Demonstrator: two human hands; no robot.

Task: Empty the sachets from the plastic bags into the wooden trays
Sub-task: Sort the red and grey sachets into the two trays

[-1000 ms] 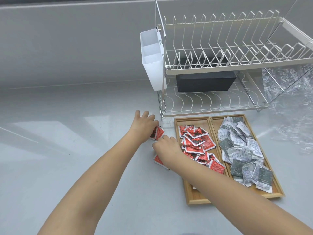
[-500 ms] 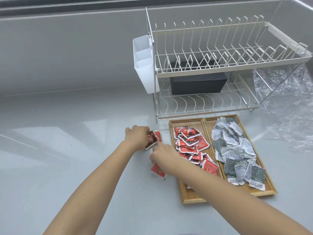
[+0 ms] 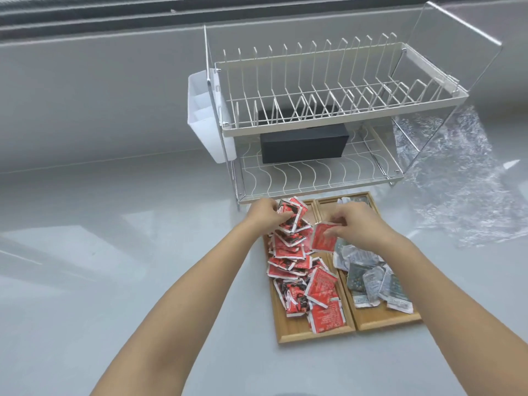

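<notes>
Both hands now over the trays (image 3: 311,334), left hand (image 3: 264,213) and right hand (image 3: 354,224) each pinching red sachets (image 3: 323,238).

Landmark: I take the two-tier wire dish rack (image 3: 328,115) as my reference; it stands on the counter toward the back, right of centre.
Counter: a smooth, glossy pale grey countertop (image 3: 114,267) spreads in front of and left of the rack.
Wall: a plain grey backsplash (image 3: 100,95) rises behind the rack, with a dark strip (image 3: 85,15) along its top edge.
Rack fittings: a white plastic caddy (image 3: 205,118) hangs on the rack's left side; a dark box (image 3: 304,145) sits on its lower shelf.
Light: I see soft pale window-like reflections (image 3: 140,232) on the counter left of the rack.
</notes>
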